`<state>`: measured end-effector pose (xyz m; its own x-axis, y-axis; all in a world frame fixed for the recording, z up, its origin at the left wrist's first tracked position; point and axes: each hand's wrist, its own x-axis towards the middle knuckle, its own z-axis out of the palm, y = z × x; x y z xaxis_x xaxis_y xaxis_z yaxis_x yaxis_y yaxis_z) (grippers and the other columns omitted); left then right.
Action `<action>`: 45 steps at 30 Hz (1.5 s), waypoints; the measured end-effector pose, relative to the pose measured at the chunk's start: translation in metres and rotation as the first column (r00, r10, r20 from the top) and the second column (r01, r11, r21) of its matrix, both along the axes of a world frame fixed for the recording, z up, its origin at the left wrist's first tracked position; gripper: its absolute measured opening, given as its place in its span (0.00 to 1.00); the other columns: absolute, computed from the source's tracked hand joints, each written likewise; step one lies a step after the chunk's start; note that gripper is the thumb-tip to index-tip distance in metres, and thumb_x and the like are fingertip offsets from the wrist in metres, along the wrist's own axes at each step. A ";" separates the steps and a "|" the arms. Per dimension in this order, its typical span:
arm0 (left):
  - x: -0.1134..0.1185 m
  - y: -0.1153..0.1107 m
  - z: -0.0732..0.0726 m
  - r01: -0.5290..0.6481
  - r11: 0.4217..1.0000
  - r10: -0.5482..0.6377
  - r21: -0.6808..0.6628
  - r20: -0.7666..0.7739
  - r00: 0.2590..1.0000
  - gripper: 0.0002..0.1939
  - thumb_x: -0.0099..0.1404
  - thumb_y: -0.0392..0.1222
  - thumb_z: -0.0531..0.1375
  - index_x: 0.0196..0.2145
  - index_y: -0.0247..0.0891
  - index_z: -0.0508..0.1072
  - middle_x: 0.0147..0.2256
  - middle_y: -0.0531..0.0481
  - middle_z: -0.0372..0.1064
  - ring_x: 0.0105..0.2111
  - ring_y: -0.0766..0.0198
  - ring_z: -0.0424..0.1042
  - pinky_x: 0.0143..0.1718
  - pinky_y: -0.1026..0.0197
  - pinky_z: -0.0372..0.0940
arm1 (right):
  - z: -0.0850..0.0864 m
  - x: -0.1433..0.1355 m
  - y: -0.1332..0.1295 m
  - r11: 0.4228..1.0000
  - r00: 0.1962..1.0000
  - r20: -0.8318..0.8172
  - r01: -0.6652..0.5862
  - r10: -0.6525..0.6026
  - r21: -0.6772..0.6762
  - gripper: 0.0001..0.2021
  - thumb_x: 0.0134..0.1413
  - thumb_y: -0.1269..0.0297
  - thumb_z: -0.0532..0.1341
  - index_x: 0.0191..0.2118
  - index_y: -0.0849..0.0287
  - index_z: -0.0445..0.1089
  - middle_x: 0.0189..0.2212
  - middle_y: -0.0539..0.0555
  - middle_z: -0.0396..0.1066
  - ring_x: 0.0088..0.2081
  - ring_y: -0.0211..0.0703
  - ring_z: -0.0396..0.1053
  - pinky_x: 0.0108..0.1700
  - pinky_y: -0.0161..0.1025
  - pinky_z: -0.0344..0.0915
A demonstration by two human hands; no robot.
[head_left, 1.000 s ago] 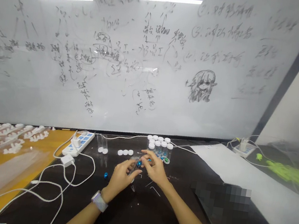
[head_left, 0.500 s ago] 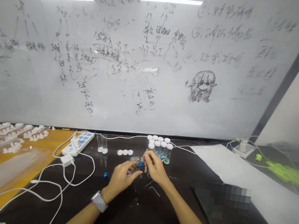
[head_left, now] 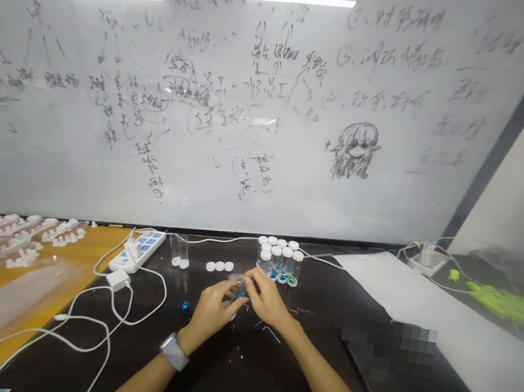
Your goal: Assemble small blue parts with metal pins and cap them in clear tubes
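Observation:
My left hand (head_left: pixel 213 307) is closed around a small clear tube (head_left: pixel 233 315), whose white end shows below the fingers. A shiny blue part (head_left: pixel 240 293) sits at the tube, between my two hands; its exact shape is hard to make out. My right hand (head_left: pixel 267 297) has its fingers pinched together at the tube's upper end; what they hold is hidden. Another small blue part (head_left: pixel 185 306) lies on the dark table just left of my left hand. A bent hex key (head_left: pixel 272 334) lies to the right below my right hand.
Several white-capped clear tubes (head_left: pixel 287 253) with blue and green parts stand beyond my right hand. Several loose white caps (head_left: pixel 219 266) and clear tubes (head_left: pixel 178 249) are at the back. A power strip (head_left: pixel 138 252) with white cables (head_left: pixel 109 324) is left; a dark flat object (head_left: pixel 393 369) lies right.
The blue part has moved down and slightly left, to the tube in my left hand. My right hand has shifted slightly left, with its fingers over the tube's top.

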<state>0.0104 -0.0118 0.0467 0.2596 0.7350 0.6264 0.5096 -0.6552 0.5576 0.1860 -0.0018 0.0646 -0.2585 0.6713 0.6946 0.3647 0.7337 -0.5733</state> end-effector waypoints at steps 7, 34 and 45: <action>-0.003 0.003 0.000 -0.014 1.000 0.014 -0.003 0.005 1.000 0.17 0.61 0.48 0.65 0.47 0.42 0.74 0.39 0.47 0.78 0.33 0.59 0.77 0.37 0.58 0.73 | 0.003 0.004 -0.004 1.000 1.000 0.002 -0.012 0.012 -0.003 0.10 0.68 0.60 0.52 0.40 0.56 0.69 0.31 0.51 0.67 0.31 0.41 0.64 0.36 0.38 0.60; -0.002 0.003 0.001 0.007 0.998 -0.002 -0.064 0.071 0.998 0.14 0.60 0.51 0.66 0.39 0.40 0.74 0.33 0.49 0.76 0.31 0.61 0.76 0.37 0.59 0.73 | 0.009 0.020 0.005 0.996 0.983 -0.181 0.013 -0.028 -0.086 0.16 0.69 0.53 0.48 0.44 0.56 0.69 0.39 0.55 0.69 0.40 0.45 0.68 0.44 0.42 0.66; -0.006 0.013 -0.010 0.094 0.954 -0.048 -0.286 0.164 0.985 0.22 0.55 0.49 0.69 0.44 0.41 0.70 0.35 0.49 0.77 0.36 0.58 0.79 0.31 0.60 0.76 | -0.035 0.063 0.037 0.893 0.903 0.351 -0.071 0.247 -0.444 0.05 0.50 0.66 0.65 0.34 0.58 0.75 0.23 0.49 0.73 0.25 0.39 0.70 0.27 0.33 0.63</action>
